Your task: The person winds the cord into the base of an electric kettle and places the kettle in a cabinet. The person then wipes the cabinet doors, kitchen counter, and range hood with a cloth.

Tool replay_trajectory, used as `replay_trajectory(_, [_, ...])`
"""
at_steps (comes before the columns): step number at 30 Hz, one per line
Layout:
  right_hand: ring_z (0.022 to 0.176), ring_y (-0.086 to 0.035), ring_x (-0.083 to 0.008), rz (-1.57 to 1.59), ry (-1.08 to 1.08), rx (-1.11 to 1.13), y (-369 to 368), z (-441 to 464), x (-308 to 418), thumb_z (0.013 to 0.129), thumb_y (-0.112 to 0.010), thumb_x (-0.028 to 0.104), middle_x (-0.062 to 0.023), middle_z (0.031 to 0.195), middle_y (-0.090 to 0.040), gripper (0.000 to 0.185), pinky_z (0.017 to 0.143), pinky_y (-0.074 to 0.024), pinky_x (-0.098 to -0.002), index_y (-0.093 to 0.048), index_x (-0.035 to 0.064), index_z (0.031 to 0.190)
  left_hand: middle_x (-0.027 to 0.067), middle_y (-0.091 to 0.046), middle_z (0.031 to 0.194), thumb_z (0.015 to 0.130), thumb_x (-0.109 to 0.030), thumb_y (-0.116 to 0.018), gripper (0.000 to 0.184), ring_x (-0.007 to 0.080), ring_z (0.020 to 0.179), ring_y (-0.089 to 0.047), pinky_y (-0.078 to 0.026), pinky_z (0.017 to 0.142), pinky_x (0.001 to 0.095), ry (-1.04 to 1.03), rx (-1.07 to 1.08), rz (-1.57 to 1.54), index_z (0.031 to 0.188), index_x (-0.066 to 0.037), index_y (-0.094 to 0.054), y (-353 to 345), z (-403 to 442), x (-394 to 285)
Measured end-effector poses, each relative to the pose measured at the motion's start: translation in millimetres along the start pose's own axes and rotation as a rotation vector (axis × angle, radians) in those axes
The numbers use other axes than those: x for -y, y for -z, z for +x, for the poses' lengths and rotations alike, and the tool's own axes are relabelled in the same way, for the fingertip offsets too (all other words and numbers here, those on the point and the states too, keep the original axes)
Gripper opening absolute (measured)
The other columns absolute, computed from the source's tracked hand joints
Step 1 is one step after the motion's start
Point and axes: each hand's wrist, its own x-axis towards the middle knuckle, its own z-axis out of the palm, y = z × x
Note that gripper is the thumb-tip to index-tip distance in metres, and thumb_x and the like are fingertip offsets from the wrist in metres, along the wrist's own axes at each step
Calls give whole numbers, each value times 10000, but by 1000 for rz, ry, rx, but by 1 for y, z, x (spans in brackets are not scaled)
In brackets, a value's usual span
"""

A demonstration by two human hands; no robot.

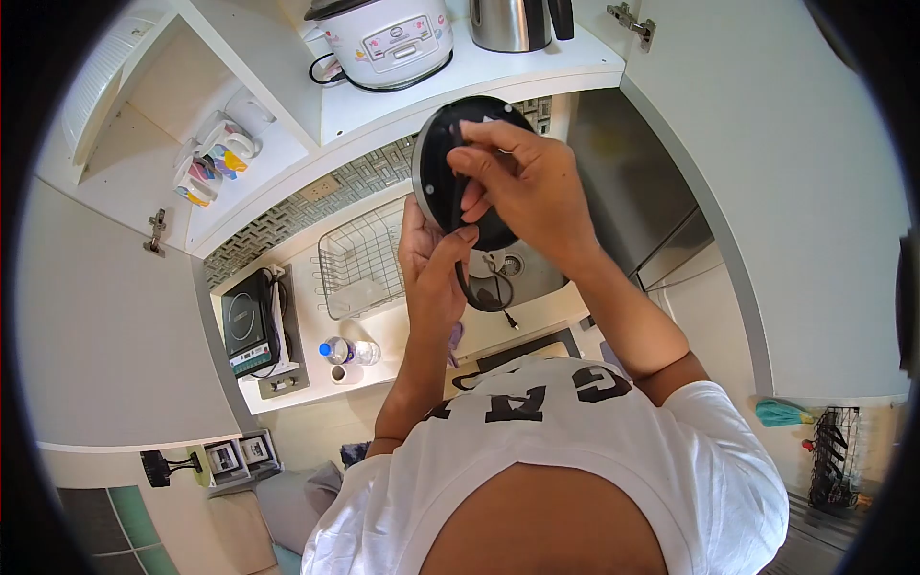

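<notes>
A round black kettle base [438, 144] is held up in front of the upper cabinet shelf, its underside with small pale feet facing me. My left hand [433, 264] grips its lower left edge, the thumb pressed on the black power cord [464, 283]. My right hand [537, 187] is closed over the middle of the underside, fingers pinching the cord against it. From there the cord hangs in a loop, its plug [514, 323] dangling over the sink. What lies under my right fingertips is partly hidden.
On the shelf above stand a white rice cooker [398, 43] and a steel kettle [510, 24]. Mugs [225, 144] sit in the left compartment. Below are a wire dish rack [359, 254], a sink [546, 273], bottles [350, 352] and an induction cooker [249, 321]. Open cabinet doors [115, 307] flank me.
</notes>
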Motion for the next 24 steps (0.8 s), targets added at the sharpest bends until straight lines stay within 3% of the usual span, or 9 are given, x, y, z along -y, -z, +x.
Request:
replay_trajectory(3, [511, -592, -88, -100, 25, 57, -8, -3, 0, 809, -679, 42, -61, 672, -630, 160, 484, -471, -203, -629, -30, 944, 64, -496, 1030, 733, 85, -470, 533, 23, 768, -502, -389, 561, 119, 36, 36, -79, 1243, -6, -346, 8, -4, 8])
replay_trajectory(5, [535, -552, -43, -223, 46, 74, -10, -4, -1, 826, -692, 67, -22, 740, -631, 130, 500, -457, -172, -635, -8, 915, 57, -471, 1022, 727, 68, -482, 522, 53, 804, -516, -430, 625, 164, 60, 43, -39, 1220, -38, -348, 17, -4, 8])
replay_trajectory(7, [536, -552, -48, -197, 54, 53, -11, -5, -4, 815, -701, 65, -21, 729, -631, 125, 503, -452, -177, -637, -3, 898, 109, -484, 1122, 752, 53, -460, 589, 167, 1009, -549, -464, 888, 287, 12, 243, -158, 1321, 5, -315, 23, 0, 5])
replay_trajectory(9, [538, -552, -53, -168, 54, 35, -11, -9, -14, 804, -710, 63, -21, 718, -630, 122, 506, -446, -183, -638, 1, 881, 101, -504, 1106, 799, 16, -475, 505, 165, 1000, -556, -469, 882, 290, 82, 143, -255, 1288, -6, -352, 11, 0, -5])
replay_trajectory(11, [587, -607, -167, -414, 366, 34, -10, -11, -29, 781, -694, 97, -67, 766, -595, 115, 487, -455, -290, -635, 28, 852, 93, -524, 1090, 846, -22, -490, 422, 162, 991, -564, -473, 875, 293, 146, 41, -355, 1256, -17, -388, 10, 4, -7])
replay_trajectory(14, [618, -568, -154, -627, 431, 83, -8, -24, -26, 777, -701, 39, -64, 755, -546, 153, 518, -432, -260, -653, 1, 918, 36, -584, 1001, 957, -142, -488, 166, 137, 970, -574, -480, 861, 296, 99, 14, -234, 1097, -57, -459, 23, 11, -3])
replay_trajectory(18, [624, -528, -190, -748, 471, 143, -4, -30, -23, 778, -676, 35, -63, 784, -492, 196, 526, -416, -293, -662, 17, 972, 68, -554, 1037, 952, -102, -496, 190, 122, 958, -549, -468, 858, 287, 91, -3, -213, 1119, -43, -430, 22, 14, -3])
replay_trajectory(20, [733, -529, -195, -931, 632, 190, -2, -30, -25, 764, -630, 54, -44, 824, -466, 213, 607, -401, -323, -635, 22, 974, 75, -557, 1067, 951, -95, -489, 262, 132, 991, -552, -465, 877, 286, 67, -1, -167, 1195, -32, -416, 21, 17, -5])
replay_trajectory(24, [816, -499, -197, -903, 617, 271, 3, -28, -27, 735, -618, 44, -57, 857, -451, 337, 673, -354, -321, -601, -8, 1067, 80, -558, 1096, 947, -87, -477, 316, 138, 1012, -553, -463, 890, 285, 47, 8, -139, 1248, -30, -399, 16, 22, -9])
